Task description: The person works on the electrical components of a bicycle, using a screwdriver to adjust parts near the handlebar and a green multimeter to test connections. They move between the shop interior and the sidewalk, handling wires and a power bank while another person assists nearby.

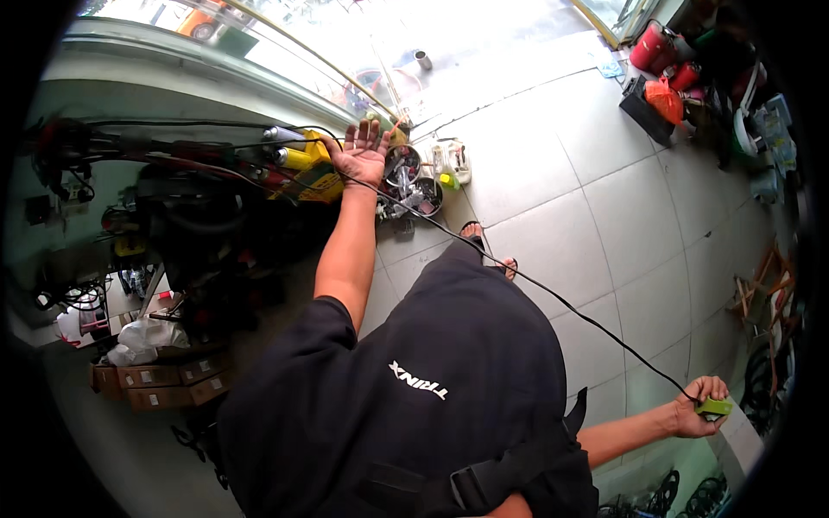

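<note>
**My left hand (361, 155) spread open at eleven o'clock, my right hand (698, 409) closed on a small lime-green block (713, 407) at four**

My left palm faces up, fingers stretched apart, with a thin black cord (570, 305) lying against the base of it by the wrist; no finger wraps round the cord there. My right fingers are curled about the block, which pokes out on the three o'clock side of that fist. The cord slants between my two hands, passing in front of my black T-shirt (414, 345), its lower end meeting the right fist; whether it joins the block I can't tell, as my fingers cover the spot.

Just beside my left hand, toward nine o'clock, sit a bright yellow box (321, 183) and two spray cans (290, 158) with pale tops. At its four o'clock are round tubs (439, 207) of jumbled metal parts, and next to them a whitish plastic jug (463, 161). My sandalled feet (471, 230) stand on pale grey floor tiles (622, 216). Brown cardboard boxes (161, 397) are stacked out at eight o'clock.
</note>
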A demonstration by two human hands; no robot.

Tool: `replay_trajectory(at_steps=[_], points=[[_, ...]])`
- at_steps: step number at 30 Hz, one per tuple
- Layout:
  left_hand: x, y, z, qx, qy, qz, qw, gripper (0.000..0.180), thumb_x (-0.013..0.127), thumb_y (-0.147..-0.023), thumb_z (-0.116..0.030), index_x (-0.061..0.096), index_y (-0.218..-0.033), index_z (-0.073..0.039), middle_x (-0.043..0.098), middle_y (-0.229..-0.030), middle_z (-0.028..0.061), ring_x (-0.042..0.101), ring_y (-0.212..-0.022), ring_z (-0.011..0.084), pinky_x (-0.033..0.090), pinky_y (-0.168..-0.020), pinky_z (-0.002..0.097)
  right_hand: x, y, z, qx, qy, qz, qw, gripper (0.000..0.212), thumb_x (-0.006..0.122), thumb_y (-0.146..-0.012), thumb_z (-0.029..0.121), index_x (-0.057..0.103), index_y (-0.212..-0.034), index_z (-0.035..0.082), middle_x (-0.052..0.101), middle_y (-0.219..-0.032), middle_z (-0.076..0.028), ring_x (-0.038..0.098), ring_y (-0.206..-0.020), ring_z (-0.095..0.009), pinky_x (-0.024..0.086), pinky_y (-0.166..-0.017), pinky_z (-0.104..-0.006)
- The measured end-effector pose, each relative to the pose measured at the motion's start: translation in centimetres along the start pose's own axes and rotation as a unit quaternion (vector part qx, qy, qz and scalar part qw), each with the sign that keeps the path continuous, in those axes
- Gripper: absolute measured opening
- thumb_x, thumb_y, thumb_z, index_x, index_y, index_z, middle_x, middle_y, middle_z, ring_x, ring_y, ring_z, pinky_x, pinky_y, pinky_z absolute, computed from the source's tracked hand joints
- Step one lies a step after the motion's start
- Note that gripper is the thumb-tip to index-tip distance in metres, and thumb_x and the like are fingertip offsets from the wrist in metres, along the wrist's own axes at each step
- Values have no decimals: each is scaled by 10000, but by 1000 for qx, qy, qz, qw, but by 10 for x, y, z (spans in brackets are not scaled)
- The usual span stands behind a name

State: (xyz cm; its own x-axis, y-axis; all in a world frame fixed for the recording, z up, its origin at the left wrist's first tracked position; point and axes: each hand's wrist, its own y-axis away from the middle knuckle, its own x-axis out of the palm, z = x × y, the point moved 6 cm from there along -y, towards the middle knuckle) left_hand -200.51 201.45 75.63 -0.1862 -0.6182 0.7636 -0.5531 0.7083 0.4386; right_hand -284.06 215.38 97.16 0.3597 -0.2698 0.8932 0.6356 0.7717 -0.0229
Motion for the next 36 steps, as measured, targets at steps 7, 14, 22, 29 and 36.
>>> replay_trajectory(at_steps=[7,14,22,29,36], points=[[-39,-95,-62,76,-38,-2,996,605,709,-879,-665,642,-1033,-84,723,-1034,130,681,-1042,329,503,-1045,559,3,-7,55,-30,87,31,995,409,645,-825,294,463,-1024,-13,446,-907,-86,422,-731,-184,366,-591,-312],[-36,-135,-65,66,-92,-15,993,489,681,-938,-593,693,-925,-104,748,-1003,109,693,-1019,343,529,-963,533,-4,3,106,-104,233,-51,966,393,645,-818,315,462,-979,7,451,-898,-86,406,-717,-194,371,-614,-296],[-28,-95,119,-144,-222,9,964,678,320,-1086,-599,696,-1151,-39,738,-1079,113,680,-1063,314,541,-923,422,-39,35,6,-56,255,-132,956,320,669,-983,394,593,-1114,112,538,-804,6,480,-633,-82,386,-496,-221],[110,136,414,-395,-256,340,814,691,334,-1081,-612,687,-1196,-29,729,-1181,155,647,-1172,287,461,-1065,445,-131,20,-152,189,-8,-162,969,352,648,-977,404,663,-1059,62,705,-1035,-154,691,-904,-329,577,-810,-496],[247,368,532,-464,-293,607,575,675,275,-1133,-477,615,-1224,99,699,-1203,225,650,-1195,334,465,-1109,444,-144,-81,-151,338,-131,-92,927,361,642,-984,407,653,-1087,61,521,-1460,-308,490,-1382,-478,386,-1162,-614]])
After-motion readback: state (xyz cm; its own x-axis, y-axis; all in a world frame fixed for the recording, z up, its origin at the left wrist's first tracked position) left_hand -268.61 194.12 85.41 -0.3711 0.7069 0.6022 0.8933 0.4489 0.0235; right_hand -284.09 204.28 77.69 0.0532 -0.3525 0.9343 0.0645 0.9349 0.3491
